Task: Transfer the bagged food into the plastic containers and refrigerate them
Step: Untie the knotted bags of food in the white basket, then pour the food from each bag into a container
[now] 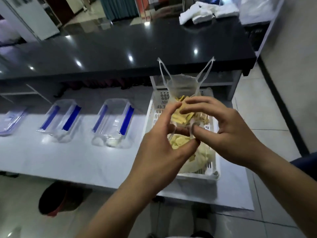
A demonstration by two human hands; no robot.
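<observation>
A white slotted basket [151, 110] stands at the right end of the white table and holds clear plastic bags of pale yellow food. One bag [182, 86] stands open at the basket's far end, its two handles sticking up. My left hand [159, 143] and my right hand [223, 134] meet over the basket, fingers pinching the thin plastic of a nearer bag of yellow slices [178, 141]. Two clear plastic containers with blue strips [62, 117] [115, 121] lie on the table to the left, and a flat clear lid [12, 121] lies at the far left.
A glossy black counter [137, 45] runs behind the table, with white bags [202, 12] piled at its far right. A dark bin [56, 198] stands on the floor under the table's near edge. Tiled floor lies to the right.
</observation>
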